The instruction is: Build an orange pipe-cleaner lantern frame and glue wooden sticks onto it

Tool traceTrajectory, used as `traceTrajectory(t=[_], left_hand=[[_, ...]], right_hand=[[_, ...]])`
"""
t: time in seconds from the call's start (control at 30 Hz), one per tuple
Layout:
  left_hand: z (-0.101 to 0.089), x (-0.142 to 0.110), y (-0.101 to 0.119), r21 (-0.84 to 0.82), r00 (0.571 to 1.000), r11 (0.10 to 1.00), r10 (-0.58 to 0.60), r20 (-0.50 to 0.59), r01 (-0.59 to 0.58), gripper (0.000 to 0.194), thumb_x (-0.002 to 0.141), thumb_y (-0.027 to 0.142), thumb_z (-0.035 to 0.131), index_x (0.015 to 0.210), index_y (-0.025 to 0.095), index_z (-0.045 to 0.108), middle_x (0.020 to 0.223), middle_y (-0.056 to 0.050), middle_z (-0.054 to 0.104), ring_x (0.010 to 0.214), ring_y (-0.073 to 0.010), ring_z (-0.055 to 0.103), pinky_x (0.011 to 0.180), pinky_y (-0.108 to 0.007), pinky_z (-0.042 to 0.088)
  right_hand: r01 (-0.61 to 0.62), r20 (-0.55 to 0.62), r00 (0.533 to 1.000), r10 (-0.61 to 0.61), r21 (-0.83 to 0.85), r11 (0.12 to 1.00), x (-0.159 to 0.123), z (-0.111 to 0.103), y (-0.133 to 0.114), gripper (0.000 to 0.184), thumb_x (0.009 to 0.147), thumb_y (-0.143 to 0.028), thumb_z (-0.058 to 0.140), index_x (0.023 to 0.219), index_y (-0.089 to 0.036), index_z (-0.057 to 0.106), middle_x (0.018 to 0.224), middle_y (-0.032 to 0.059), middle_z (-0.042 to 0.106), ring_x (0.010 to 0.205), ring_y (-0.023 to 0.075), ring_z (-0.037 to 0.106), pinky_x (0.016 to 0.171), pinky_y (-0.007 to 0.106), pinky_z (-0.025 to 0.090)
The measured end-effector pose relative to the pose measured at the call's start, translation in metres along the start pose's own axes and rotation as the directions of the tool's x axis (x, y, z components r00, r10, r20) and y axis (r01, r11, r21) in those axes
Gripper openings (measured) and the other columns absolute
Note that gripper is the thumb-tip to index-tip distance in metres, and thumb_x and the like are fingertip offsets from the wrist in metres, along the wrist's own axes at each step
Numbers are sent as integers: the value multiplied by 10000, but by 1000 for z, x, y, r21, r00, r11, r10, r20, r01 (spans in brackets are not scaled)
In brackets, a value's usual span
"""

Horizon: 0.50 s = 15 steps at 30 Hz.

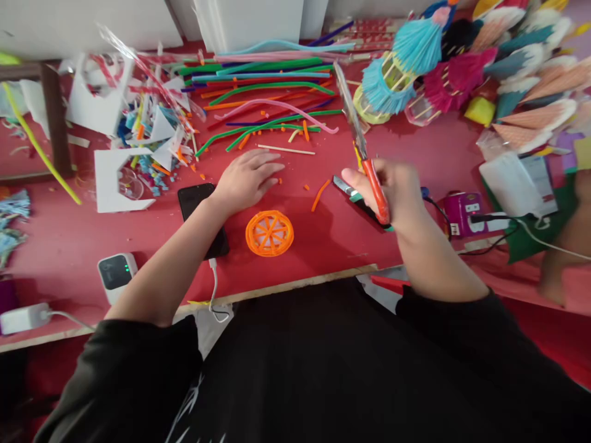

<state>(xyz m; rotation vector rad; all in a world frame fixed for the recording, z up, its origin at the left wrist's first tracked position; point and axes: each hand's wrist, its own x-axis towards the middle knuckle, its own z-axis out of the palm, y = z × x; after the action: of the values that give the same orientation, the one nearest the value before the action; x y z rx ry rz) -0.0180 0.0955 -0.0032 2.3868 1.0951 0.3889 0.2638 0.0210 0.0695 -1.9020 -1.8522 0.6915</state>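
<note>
- Gripping the long metal scissors with orange handles (357,132), the right hand (392,194) has its fingers curled around the handles, right of the frame's centre. The blades point to the top of the frame, away from the body, likely keeping the tips clear of the other hand.
- The left hand (247,179), near the centre, is palm down, fingers loosely spread and pinching nothing visible; whether they touch the red surface (323,252) I cannot tell.
- The round orange spoked wheel of fuzzy stems (269,233) lies flat at lower centre, just below the left fingers and apart from both hands, probably put there for easy reach.
- A short orange fuzzy offcut (320,195) lies between the hands, beside a teal-and-black utility knife (356,198) below the right hand.
- Coloured fuzzy stems (272,66) lie mostly lengthwise at upper centre, perhaps for easy picking by colour.
</note>
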Motion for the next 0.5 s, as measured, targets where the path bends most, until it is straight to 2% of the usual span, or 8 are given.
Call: traceTrajectory(t=[0.1,0.23,0.37,0.5], left_hand=[[6,10,-6,103,989,992,56,140,-71,468,1004,358,481,1455,245,540,1627,-67,410,1544,-286,299,1253,-509,245],[6,11,-10,169,983,980,75,170,-105,504,1022,393,423,1492,230,502,1634,-86,390,1555,-296,272,1256,-535,219],[-1,1,-13,198,985,977,48,167,-81,539,1022,394,417,1512,178,474,1617,-117,413,1545,-295,297,1253,-506,252],[-15,-11,-18,249,984,969,-32,175,-13,553,1014,361,442,1535,179,440,1609,-108,427,1532,-288,330,1256,-496,265]], right_hand=[[-107,-43,993,110,78,991,25,16,-5,559,873,-689,567,569,-256,386,488,-26,418,479,133,414,507,317,341],[28,-141,989,-40,-84,996,77,39,-8,524,773,-684,703,625,-245,457,586,3,514,581,164,487,592,336,397],[96,-63,992,-111,-205,974,126,62,-11,407,787,-550,755,710,-214,538,726,65,599,752,261,610,728,413,466],[149,-17,987,-158,-244,958,152,80,-18,288,803,-378,773,796,-184,561,906,96,629,943,305,641,830,439,492]])
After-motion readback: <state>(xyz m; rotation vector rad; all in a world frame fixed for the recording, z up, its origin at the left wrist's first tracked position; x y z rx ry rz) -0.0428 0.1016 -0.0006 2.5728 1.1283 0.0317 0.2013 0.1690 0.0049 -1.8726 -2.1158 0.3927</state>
